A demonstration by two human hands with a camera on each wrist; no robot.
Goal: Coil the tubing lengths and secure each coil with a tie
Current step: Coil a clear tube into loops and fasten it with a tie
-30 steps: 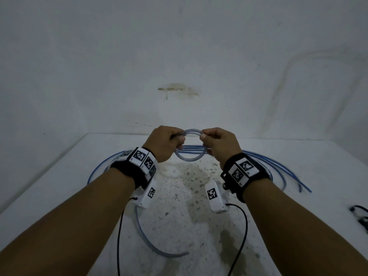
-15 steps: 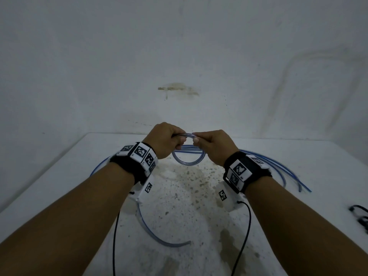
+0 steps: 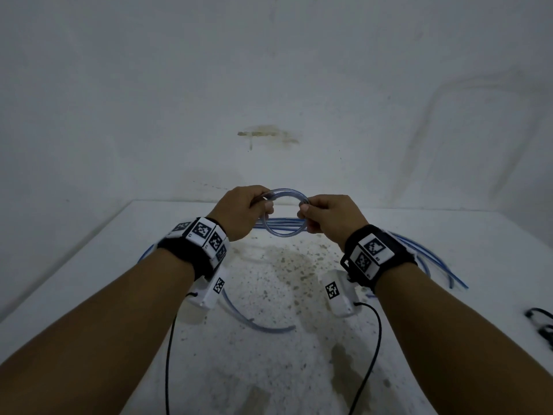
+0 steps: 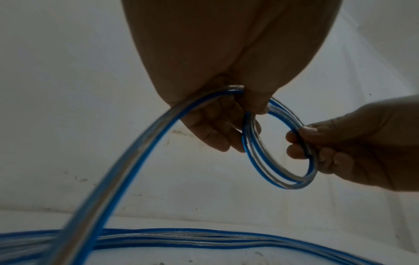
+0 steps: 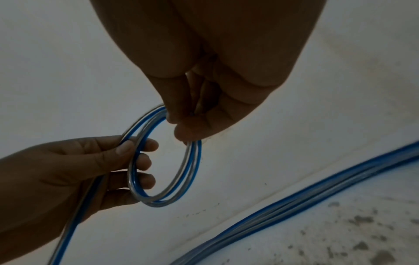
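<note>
Head view: both hands pinch a small coil (image 3: 285, 211) above the table (image 3: 449, 235), left hand (image 3: 244, 212) at nine o'clock, right hand (image 3: 330, 218) at three. Coiling is underway; next, I judge, wind the trailing tubing (image 4: 127, 161) into another loop.

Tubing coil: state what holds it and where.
Both hands hold the tubing coil: left hand grips its left side, right hand pinches its right side.

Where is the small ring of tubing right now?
In the head view the small coil is held up between the left hand and right hand, above the loose tubing on the table.
</note>
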